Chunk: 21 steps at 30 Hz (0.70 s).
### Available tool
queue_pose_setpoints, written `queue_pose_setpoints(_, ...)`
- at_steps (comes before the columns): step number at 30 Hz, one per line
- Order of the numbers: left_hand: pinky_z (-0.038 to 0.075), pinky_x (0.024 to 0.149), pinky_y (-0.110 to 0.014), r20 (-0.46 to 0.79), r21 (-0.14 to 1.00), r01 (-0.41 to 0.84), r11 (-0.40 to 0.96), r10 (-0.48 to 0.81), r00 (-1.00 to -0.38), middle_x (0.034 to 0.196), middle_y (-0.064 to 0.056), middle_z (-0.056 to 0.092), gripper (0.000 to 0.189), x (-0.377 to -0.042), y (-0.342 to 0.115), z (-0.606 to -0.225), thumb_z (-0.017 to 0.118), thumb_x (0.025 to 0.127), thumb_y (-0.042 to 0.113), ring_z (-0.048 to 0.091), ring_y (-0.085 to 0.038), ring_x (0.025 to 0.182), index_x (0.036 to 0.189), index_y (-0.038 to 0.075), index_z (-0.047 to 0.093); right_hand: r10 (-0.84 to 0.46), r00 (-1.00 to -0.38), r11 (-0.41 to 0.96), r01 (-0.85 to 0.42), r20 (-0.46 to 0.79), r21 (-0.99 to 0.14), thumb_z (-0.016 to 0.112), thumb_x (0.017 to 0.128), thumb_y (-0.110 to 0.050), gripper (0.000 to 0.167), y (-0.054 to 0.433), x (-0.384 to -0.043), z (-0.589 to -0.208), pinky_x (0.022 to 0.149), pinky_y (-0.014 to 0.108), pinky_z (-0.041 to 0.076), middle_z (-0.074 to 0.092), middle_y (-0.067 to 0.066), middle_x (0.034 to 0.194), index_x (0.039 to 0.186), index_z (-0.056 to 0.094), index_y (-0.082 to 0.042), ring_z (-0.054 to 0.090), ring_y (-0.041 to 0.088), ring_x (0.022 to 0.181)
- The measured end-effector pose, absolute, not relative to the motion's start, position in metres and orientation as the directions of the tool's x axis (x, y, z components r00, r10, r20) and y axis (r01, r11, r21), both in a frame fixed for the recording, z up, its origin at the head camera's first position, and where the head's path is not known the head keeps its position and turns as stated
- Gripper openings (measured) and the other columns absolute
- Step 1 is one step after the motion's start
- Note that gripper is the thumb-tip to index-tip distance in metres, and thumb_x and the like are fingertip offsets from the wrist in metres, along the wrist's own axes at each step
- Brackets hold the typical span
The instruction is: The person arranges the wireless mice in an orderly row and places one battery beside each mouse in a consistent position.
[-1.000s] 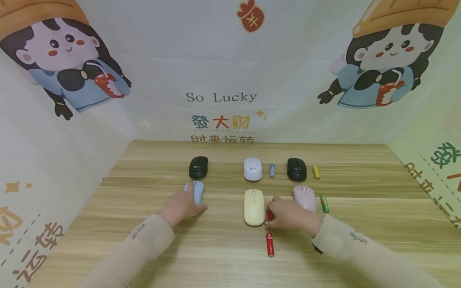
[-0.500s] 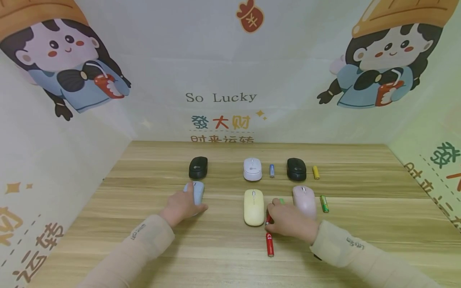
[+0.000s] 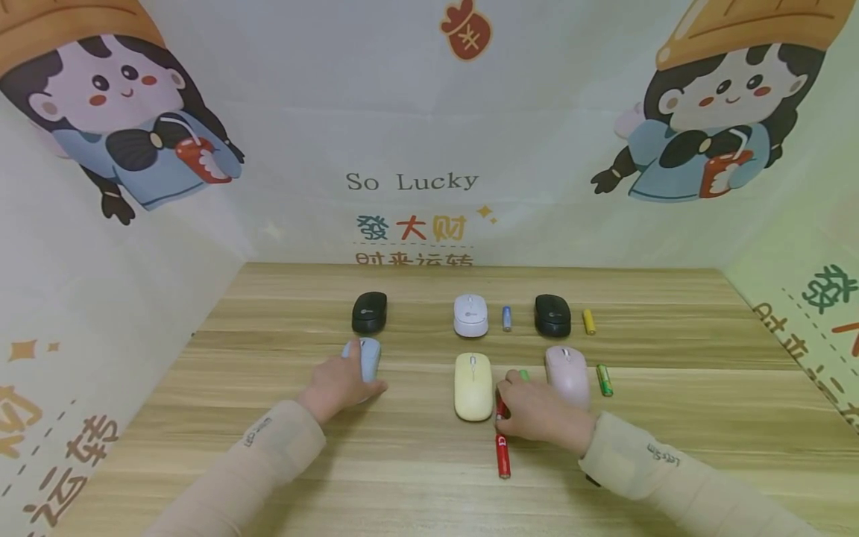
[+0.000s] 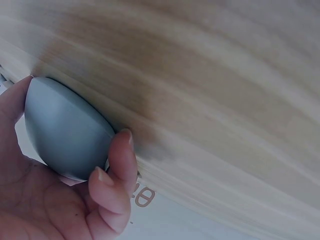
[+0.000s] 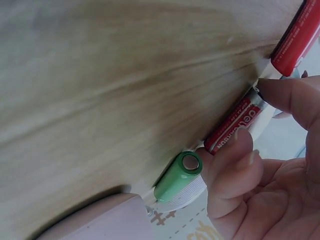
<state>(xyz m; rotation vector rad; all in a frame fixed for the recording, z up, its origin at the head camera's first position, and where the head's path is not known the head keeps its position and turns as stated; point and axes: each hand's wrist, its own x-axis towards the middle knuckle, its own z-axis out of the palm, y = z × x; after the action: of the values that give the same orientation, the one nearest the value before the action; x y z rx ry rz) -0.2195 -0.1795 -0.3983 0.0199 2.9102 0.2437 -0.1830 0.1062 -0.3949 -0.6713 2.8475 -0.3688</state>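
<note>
In the head view my left hand (image 3: 340, 382) grips a light blue computer mouse (image 3: 369, 359) at the left of the table. The left wrist view shows thumb and fingers around the sides of this mouse (image 4: 67, 130). Just right of a yellow mouse (image 3: 473, 388), my right hand (image 3: 542, 410) pinches a red battery (image 3: 500, 407) lengthwise, thumb at one end and fingers at the other, as the right wrist view shows of the battery (image 5: 235, 122). A second red battery (image 3: 503, 456) lies close in front of it. Behind the right hand, a green battery (image 3: 524, 375) is partly hidden.
A pink mouse (image 3: 567, 377) stands right of the right hand, beside another green battery (image 3: 605, 380). Farther back are a black mouse (image 3: 370, 312), a white mouse (image 3: 471, 315), a blue battery (image 3: 506, 319), another black mouse (image 3: 553, 315) and a yellow battery (image 3: 589, 322).
My right hand has moved slightly toward me, bringing its red battery nearer the front one and into line with it. The green battery behind has come into view. The left hand stays put.
</note>
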Motion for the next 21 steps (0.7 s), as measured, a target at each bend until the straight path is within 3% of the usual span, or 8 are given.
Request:
queue_pose_setpoints(8,0.045,0.056,-0.035,-0.215,0.156,-0.005,0.988,0.029,-0.976,0.092,-0.027,0.060,0.097,-0.222,-0.180,-0.401,0.063,0.077,0.051,0.054,-0.027,0.067,0.141,-0.006,0.018,-0.486,-0.867,0.843,-0.429,-0.115,-0.326,0.071,0.072,-0.017,0.023,0.110,-0.181,-0.392,0.052,0.027,0.037,0.045,0.004,0.082,0.083,0.056,-0.004,0.045,0.014,0.060)
queue_pose_setpoints(16,0.045,0.055,-0.035,-0.203,0.121,0.017,0.993,0.042,-0.978,0.093,-0.028,0.059,0.099,-0.221,-0.178,-0.399,0.060,0.078,0.056,0.054,-0.027,0.068,0.142,-0.006,0.017,-0.596,-0.798,0.785,-0.558,-0.083,-0.268,0.072,0.072,-0.015,0.021,0.126,-0.175,-0.389,0.051,0.023,0.035,0.042,0.000,0.078,0.080,0.055,-0.006,0.040,0.011,0.059)
queue_pose_setpoints(21,0.047,0.053,-0.036,-0.038,0.000,0.084,0.996,0.084,-0.996,0.102,-0.031,0.055,0.097,-0.215,-0.162,-0.385,0.053,0.080,0.063,0.056,-0.031,0.072,0.142,-0.003,0.022,-0.612,-0.780,0.779,-0.567,-0.129,-0.267,0.071,0.072,-0.017,0.029,0.132,-0.168,-0.391,0.052,0.022,0.037,0.045,-0.001,0.082,0.093,0.058,-0.002,0.042,0.009,0.060)
